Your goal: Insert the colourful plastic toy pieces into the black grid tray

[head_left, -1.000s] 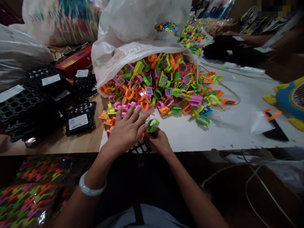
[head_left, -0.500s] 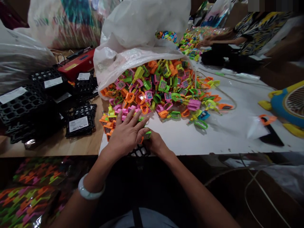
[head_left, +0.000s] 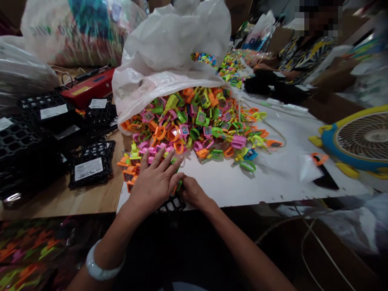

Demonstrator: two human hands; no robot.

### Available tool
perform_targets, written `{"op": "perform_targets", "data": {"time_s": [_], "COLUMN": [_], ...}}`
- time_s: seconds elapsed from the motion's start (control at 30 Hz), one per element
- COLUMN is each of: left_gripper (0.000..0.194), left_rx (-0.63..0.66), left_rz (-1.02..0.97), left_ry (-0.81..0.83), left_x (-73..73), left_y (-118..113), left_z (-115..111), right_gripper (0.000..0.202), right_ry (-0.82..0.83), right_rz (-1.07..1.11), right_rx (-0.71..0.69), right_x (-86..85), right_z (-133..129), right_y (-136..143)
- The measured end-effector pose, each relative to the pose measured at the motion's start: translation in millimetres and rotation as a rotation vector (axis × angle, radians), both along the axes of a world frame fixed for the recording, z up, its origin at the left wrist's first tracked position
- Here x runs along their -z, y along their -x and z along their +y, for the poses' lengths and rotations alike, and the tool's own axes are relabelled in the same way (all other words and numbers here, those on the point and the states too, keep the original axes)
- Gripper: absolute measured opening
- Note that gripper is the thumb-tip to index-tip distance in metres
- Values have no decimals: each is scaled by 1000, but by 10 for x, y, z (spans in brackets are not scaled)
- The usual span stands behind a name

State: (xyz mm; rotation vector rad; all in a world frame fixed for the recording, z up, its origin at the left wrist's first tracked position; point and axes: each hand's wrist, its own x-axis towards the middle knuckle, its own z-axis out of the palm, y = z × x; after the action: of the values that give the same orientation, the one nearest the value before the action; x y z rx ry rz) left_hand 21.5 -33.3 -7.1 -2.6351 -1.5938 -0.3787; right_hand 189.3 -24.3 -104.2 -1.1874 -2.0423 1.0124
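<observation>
My left hand (head_left: 153, 184) was open and palm down, its fingers spread flat over a packed cluster of small plastic toys (head_left: 129, 173) in orange, pink and yellow near the front edge of the worktop (head_left: 224, 182). It gripped nothing that I could see; it only lay across them. My right hand (head_left: 192, 192) came in close beside my left thumb, fingers curled inward at a green toy (head_left: 179, 185). The fingertips were partly hidden, so I cannot tell whether they were closed on it. Under and between my hands, a corner of a black grid tray (head_left: 172, 204) showed, while the rest was covered. Just beyond my fingers, a heap of loose toys (head_left: 194, 117) spilled from the mouth of a big white bag (head_left: 169, 48) onto the white surface. To my left, a few black grids with a white label (head_left: 88, 169) lay on the wooden part, beside a taller stack of grids (head_left: 21, 161), and a long red case (head_left: 89, 87) sat behind them. Over on the right, an orange loop (head_left: 319, 159) lay by a clear bag (head_left: 307, 167) and a flat dark thing (head_left: 327, 181), with a blue and yellow fan (head_left: 363, 137) beyond. Across the worktop, a person in a patterned top (head_left: 298, 56) sat near dark piles (head_left: 273, 83).
</observation>
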Motion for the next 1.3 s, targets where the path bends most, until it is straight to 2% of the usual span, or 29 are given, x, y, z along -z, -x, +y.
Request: {"op": "perform_targets", "data": {"time_s": [0.07, 0.1, 0.2, 0.27, 0.37, 0.43, 0.5, 0.63, 0.77, 0.83, 0.9, 0.97, 1.03, 1.13, 1.23, 1.3], "left_gripper": [47, 47, 47, 48, 51, 53, 57, 59, 55, 55, 55, 56, 57, 57, 57, 56], "left_rx": [-28, -43, -102, -144, -153, -142, -160, -192, -170, -172, -181, -187, -188, -175, -166, -163], "left_rz": [-18, -27, -43, -39, -9, 10, 19, 66, 98, 97, 102, 109, 110, 95, 76, 65], "left_ry": [-17, -27, -42, -31, 24, 52, 40, 75, 129, 120, 125, 137, 144, 136, 159, 207], "left_x": [19, 30, 56, 52, -9, -75, -134, -167, -134, -123, -117, -112, -105, -92, -102, -132], "left_y": [-20, -35, -93, -129, -126, -71, 5, 99, 87, 81, 84, 94, 105, 122, 138, 154], "left_z": [17, 32, 105, 162, 199, 171, 117, 49, 76, 97, 112, 114, 107, 97, 103, 114], "right_gripper": [22, 18, 15, 15, 11, 13, 18, 27, 37, 42, 42, 40, 35, 24, 13, 17], "right_ry": [-36, -80, -224, -239, -194, -151, -87, 28, 83, 139, 249, 363, 406, 261, 1, -106], "right_rz": [38, 35, -124, -302, -492, -527, -512, -417, -92, 126, 299, 403, 435, 388, 227, 82], "right_rx": [7, 74, 457, 599, 530, 498, 529, 626, 688, 648, 522, 380, 265, 156, 115, 111], "right_x": [-20, -33, -64, -69, -55, -44, -41, -67, -125, -155, -171, -158, -103, 50, 200, 239], "right_z": [72, 123, 284, 322, 218, 108, 44, 90, 68, -40, -189, -339, -447, -511, -515, -516], "right_y": [-110, -194, -502, -684, -838, -876, -890, -897, -811, -670, -447, -167, 110, 392, 480, 498]}}
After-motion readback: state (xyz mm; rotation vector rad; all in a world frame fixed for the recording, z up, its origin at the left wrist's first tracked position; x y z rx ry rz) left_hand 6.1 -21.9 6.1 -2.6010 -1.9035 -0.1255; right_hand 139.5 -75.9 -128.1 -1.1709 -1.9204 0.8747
